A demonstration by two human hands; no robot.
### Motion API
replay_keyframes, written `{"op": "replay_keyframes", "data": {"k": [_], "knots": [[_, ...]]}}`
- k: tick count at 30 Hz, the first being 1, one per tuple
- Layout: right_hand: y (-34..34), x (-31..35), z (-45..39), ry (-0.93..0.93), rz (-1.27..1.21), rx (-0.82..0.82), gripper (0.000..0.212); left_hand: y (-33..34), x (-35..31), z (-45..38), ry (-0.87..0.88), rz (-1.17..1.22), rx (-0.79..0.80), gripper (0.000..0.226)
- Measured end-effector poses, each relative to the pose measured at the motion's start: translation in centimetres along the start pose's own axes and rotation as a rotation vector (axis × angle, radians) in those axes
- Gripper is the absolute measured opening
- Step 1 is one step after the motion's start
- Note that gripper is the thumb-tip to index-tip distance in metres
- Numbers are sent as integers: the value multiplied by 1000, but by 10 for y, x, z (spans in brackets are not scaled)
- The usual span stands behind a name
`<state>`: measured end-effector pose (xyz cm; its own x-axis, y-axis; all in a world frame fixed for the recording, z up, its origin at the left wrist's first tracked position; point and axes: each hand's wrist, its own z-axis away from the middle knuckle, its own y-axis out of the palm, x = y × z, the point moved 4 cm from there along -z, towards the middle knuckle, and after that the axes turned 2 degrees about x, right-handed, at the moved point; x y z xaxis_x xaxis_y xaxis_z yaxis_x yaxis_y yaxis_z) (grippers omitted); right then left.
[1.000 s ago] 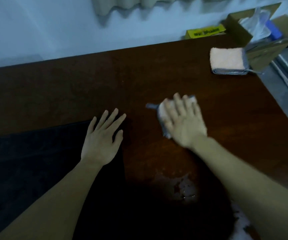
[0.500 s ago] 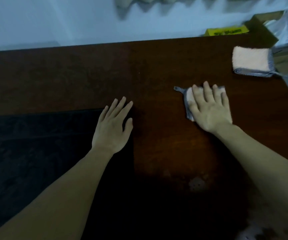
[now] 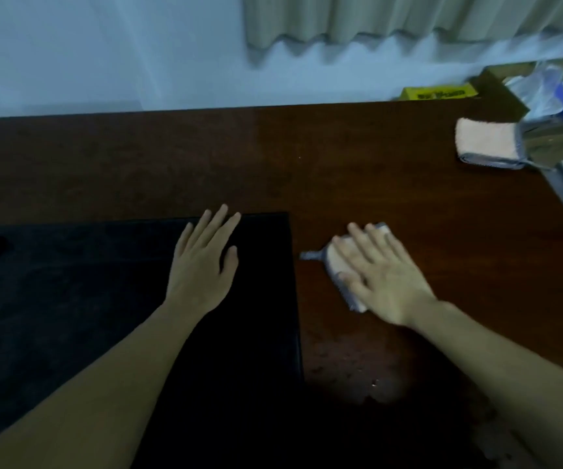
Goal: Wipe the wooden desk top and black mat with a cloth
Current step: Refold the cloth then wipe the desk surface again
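A dark brown wooden desk top (image 3: 358,170) fills the view. A black mat (image 3: 70,299) covers its left half. My left hand (image 3: 202,262) lies flat on the mat near its right edge, fingers straight and spread. My right hand (image 3: 381,279) presses flat on a small folded cloth (image 3: 336,262), pale with a grey border, on the bare wood just right of the mat. Most of the cloth is hidden under the palm.
A second folded cloth (image 3: 486,145) lies at the desk's far right. Behind it stands an open cardboard box (image 3: 500,89) with plastic bags, and a yellow box (image 3: 439,93) by the wall. Small droplets (image 3: 375,384) mark the near wood. The desk's right edge runs diagonally.
My right hand slid the cloth toward me and left, close to the mat's edge. The left hand stayed flat on the mat. The camera view shifted.
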<state>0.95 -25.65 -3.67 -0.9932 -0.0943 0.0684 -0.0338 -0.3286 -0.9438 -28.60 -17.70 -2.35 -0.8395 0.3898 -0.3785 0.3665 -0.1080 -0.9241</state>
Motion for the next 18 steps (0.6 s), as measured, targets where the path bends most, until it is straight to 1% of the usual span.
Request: {"op": "replay_keyframes", "data": {"k": [3, 5, 6, 7, 9, 11, 13, 15, 16, 18], "knots": [[-8, -12, -38, 229, -48, -35, 67, -17, 57, 9, -13, -99, 96, 57], [-12, 6, -62, 296, -105, -49, 63, -17, 86, 13, -79, -131, 135, 57], [-15, 22, -71, 294, -116, -48, 63, -14, 94, 16, -115, -129, 157, 57], [-17, 41, -78, 267, -114, -48, 62, -11, 98, 17, -140, -121, 168, 56], [-16, 86, -77, 152, -57, -55, 62, -8, 97, 18, -160, -113, 159, 56], [-10, 130, -54, -18, -22, -32, 61, -9, 92, 17, -172, -120, 156, 56], [-3, 159, -23, -195, -19, -18, 61, -14, 91, 18, -195, -132, 139, 54], [1, 151, -2, -282, -36, 4, 62, -12, 88, 18, -199, -136, 139, 54], [2, 136, -4, -275, -20, 28, 62, -12, 88, 18, -193, -127, 141, 54], [-1, 96, -22, -157, 14, 15, 61, -11, 89, 17, -178, -109, 149, 55]]}}
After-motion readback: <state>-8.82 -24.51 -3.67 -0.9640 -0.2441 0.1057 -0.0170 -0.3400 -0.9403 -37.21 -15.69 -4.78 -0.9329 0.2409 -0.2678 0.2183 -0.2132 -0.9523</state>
